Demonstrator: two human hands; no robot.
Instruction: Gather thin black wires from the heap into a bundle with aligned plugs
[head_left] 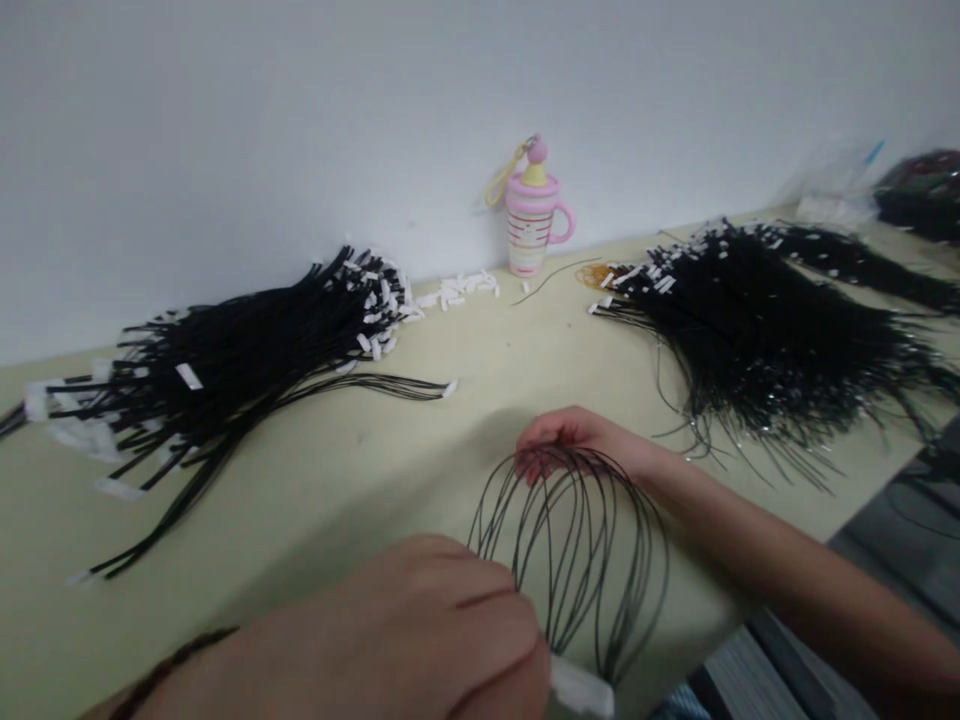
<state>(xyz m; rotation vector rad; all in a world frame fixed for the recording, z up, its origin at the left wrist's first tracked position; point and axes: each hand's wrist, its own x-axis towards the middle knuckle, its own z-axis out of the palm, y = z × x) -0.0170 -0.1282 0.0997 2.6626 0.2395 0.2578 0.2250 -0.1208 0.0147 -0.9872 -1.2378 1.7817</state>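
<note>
My left hand (420, 630) is large and close to the camera at the bottom, its fingers closed. Beside its fingertips a white connector (583, 688) shows, joined to a bundle of thin black wires (600, 520). From that end the wires arch upward in wide loops. My right hand (562, 440) reaches in from the right with its fingers curled around the wires at the top of their arc, a little above the table. The wire ends inside the right hand are hidden.
A pile of black cables with white connectors (270, 330) lies on the table (495, 350) at left. Small white connectors (465, 288) lie near the wall. A pink cup-shaped container (531, 225) stands at the back. Loose black wires (772, 320) heap up at right, near plastic bags (832, 190).
</note>
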